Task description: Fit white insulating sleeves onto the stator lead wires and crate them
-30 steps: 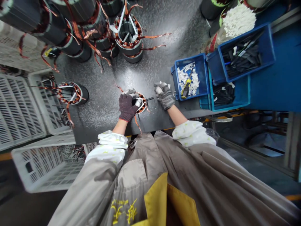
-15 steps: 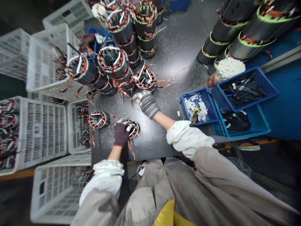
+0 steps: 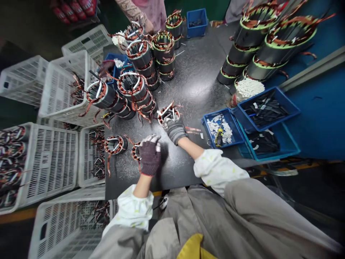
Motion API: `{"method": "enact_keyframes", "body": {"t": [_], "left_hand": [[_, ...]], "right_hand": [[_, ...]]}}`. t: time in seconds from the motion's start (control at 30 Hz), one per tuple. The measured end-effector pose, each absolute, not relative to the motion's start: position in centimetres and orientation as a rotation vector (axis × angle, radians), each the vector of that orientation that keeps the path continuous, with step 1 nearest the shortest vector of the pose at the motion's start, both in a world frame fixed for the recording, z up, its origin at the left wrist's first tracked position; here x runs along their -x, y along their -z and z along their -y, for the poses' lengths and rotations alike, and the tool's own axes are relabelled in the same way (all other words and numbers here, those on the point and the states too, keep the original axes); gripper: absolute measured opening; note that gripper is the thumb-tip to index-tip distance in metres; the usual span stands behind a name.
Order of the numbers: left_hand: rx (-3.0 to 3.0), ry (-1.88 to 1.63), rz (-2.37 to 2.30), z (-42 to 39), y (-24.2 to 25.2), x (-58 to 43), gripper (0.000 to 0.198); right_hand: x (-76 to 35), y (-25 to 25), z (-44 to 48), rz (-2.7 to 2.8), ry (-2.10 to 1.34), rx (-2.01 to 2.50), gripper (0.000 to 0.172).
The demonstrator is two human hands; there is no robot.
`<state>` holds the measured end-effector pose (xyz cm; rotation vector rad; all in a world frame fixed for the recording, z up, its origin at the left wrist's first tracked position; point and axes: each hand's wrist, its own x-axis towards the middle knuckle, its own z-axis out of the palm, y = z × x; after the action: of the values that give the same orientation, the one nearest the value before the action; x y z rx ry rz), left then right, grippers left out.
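L hand [image 3: 150, 157] cupped over copper-wound stator [image 3: 136, 151], R hand [image 3: 175, 131] touching 2nd stator [image 3: 168, 114]; grip on both can't tell.

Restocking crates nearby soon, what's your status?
Left hand on a copper-wound stator. Right hand touching a second stator. Stator stacks close beyond.

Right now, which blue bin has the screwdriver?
The blue bin nearest the right hand, with white scraps; the blue bin beside it holds black strips.
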<state>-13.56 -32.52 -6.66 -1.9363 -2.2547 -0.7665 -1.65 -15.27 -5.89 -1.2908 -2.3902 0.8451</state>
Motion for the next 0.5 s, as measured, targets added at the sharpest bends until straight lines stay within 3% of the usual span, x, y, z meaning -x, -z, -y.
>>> {"method": "enact_keyframes", "body": {"t": [0.17,0.3,0.5], "left_hand": [[1.803,1.044,2.349,30.1,7.2,8.4,0.047],[1.871,0.971,2.440,28.4,8.1,6.1,0.043],[2.050,0.830,2.461,27.0,9.2,6.8,0.031]], "right_hand": [[-9.8,6.4,20.8,1.851,-1.304,1.151,0.036],[-16.7,7.5,20.4,1.091,-1.582,1.306,0.040],[-15.5,10.4,19.7,1.101,-1.629,1.374,0.030]]}}
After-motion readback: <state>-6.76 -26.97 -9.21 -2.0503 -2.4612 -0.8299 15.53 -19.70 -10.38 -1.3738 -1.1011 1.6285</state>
